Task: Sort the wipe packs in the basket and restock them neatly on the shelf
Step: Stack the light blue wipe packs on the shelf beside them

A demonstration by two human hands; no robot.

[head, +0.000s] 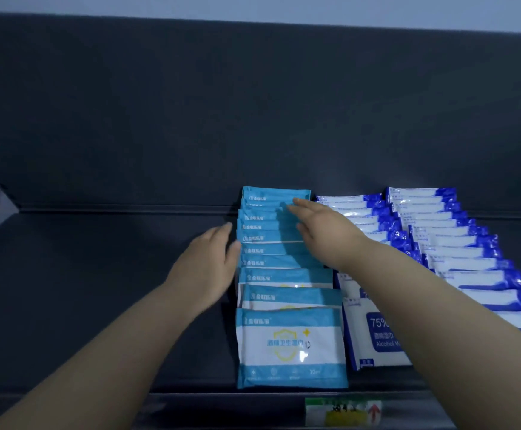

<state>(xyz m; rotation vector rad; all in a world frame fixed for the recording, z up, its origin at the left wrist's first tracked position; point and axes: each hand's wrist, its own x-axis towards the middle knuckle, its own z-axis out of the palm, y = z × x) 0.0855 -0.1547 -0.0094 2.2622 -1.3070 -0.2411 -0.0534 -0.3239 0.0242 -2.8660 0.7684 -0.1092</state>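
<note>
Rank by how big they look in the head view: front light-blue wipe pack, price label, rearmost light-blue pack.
1. front light-blue pack
2. price label
3. rearmost light-blue pack: only a strip shows, farther off; true size may match the front one.

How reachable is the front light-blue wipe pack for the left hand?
Likely yes. The left hand rests against the left edge of the light-blue row, and the front light-blue wipe pack lies uncovered just nearer the camera. The right hand is over that row's far end, clear of it.
</note>
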